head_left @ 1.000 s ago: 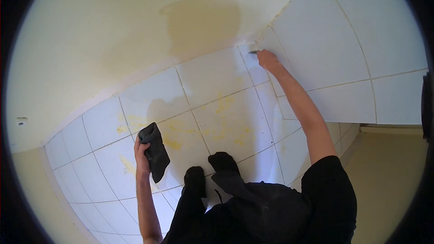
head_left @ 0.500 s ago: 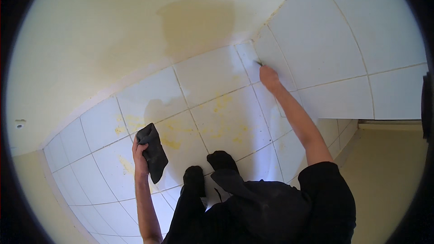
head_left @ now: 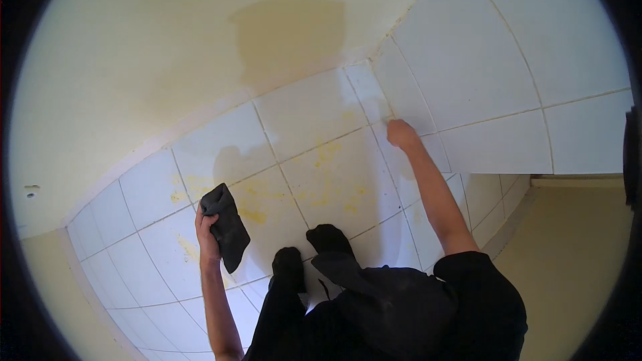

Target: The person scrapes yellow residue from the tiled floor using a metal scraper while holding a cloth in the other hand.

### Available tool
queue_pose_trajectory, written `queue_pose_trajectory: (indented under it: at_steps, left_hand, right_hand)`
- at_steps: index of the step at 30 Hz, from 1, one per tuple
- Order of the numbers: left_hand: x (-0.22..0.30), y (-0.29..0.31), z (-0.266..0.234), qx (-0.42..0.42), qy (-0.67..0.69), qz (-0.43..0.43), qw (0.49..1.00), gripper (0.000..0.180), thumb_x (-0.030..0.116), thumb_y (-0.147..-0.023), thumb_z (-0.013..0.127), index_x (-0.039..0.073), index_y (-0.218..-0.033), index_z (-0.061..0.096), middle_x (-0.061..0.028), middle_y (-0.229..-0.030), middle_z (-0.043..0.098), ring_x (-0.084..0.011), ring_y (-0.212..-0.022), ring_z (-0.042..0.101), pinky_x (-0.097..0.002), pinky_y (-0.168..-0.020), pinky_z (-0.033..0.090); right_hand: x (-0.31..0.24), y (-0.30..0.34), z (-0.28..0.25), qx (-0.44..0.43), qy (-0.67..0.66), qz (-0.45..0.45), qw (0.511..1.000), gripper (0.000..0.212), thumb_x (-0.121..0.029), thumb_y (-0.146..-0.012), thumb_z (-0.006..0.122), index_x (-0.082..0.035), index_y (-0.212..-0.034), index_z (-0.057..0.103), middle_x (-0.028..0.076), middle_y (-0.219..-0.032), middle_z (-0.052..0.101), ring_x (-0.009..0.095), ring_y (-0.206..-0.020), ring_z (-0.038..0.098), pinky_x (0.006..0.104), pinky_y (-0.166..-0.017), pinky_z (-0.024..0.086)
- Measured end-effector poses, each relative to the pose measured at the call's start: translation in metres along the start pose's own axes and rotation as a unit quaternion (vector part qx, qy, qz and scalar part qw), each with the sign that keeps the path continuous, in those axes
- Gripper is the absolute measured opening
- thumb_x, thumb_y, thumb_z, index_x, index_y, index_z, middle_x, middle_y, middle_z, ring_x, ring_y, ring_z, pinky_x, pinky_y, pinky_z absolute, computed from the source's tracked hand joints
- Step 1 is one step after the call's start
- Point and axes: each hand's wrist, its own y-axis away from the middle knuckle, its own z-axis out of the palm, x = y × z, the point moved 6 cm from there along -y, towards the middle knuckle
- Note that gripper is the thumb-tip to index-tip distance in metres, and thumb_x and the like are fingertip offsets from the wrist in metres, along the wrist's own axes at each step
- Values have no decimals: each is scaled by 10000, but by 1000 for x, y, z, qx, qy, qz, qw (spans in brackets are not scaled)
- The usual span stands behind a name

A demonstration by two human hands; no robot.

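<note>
My left hand (head_left: pixel 206 235) is closed around a folded black cloth (head_left: pixel 231 234), held above the white tiled floor (head_left: pixel 304 103). My right hand (head_left: pixel 402 134) is a closed fist at the joint where the floor meets a tiled side face (head_left: pixel 478 60). A thin, pointed, blade-like tool showed in this fist a moment earlier; now the fist hides it or it is too blurred to make out. Yellow stains (head_left: pixel 253 214) mark the floor tiles between my two hands.
My feet in black socks (head_left: pixel 329 237) stand on the tiles below the stains. A cream wall (head_left: pixel 180 47) rises along the far edge of the floor. At the right, the tiled side face ends in an edge above a beige surface (head_left: pixel 555 241).
My right hand has drawn back toward me along the tile joint, and the tool's tip no longer shows. My left hand with the cloth has barely moved.
</note>
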Motion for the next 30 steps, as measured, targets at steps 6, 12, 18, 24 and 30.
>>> queue_pose_trajectory:
  at_steps: [6,12,18,24,30]
  left_hand:
    - [5,5,7,-18,37,-30,999,520,133,-780,497,13,-1286,517,-99,-1124,610,-200,-980,592,-307,-869,489]
    - [4,0,12,-8,21,-21,1000,518,136,-779,497,15,-1282,518,-96,-1126,607,-201,-985,588,-308,-875,487]
    - [4,-1,9,-9,27,-22,999,528,143,-769,509,12,-1280,522,-96,-1133,605,-200,-989,583,-305,-884,476]
    - [-2,2,6,2,3,-19,1000,548,151,-762,516,10,-1291,518,-102,-1146,603,-206,-1002,582,-305,-891,472]
    - [-3,0,11,-21,27,-15,999,548,154,-765,517,12,-1295,517,-98,-1150,603,-208,-1006,584,-309,-887,477]
  right_hand:
    - [-5,14,-24,-57,-39,12,998,436,-43,-877,483,55,-1301,470,304,-919,659,436,-870,670,491,-791,552]
    - [1,4,9,3,-52,57,997,454,-38,-860,496,48,-1305,466,304,-888,654,440,-895,665,503,-792,547]
    - [-18,19,1,11,-110,52,993,511,-48,-910,443,59,-1403,363,324,-898,641,454,-868,651,518,-758,533]
    - [-17,19,-1,12,-114,81,990,589,-27,-835,514,94,-1387,349,316,-905,651,438,-894,662,493,-771,540]
    - [-8,14,26,19,-86,58,994,569,-17,-844,498,99,-1385,364,315,-900,652,439,-857,667,493,-770,541]
